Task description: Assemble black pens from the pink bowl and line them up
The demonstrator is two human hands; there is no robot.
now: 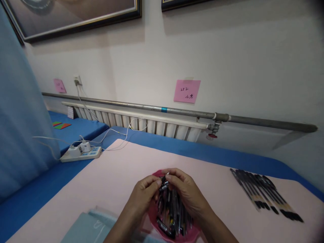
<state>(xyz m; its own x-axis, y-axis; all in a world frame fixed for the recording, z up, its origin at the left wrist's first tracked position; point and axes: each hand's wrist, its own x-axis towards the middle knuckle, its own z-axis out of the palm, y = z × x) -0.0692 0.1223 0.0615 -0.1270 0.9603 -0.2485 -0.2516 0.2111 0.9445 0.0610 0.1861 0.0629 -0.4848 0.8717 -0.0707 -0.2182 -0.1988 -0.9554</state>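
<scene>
My left hand (pixel 146 189) and my right hand (pixel 183 189) meet over a pink basket (pixel 154 219) filled with black and clear pen parts (pixel 174 212). Between my left thumb and fingers is a small dark pen piece (pixel 163 179), perhaps a cap. The fingertips of my right hand pinch its shiny end, right against the left ones. Whether this is one piece or two touching, I cannot tell. Off to the right lies a row of black-capped pens (pixel 265 194), side by side on the pink sheet (pixel 121 172).
A pale blue bag or packet (pixel 86 226) lies left of the basket. A power strip (pixel 83 154) with plugs and white cables sits on the blue surface (pixel 215 152). Behind are a radiator (pixel 152 125), a pipe (pixel 184 112) and a pink note (pixel 187 91); a blue curtain (pixel 22 101) hangs left.
</scene>
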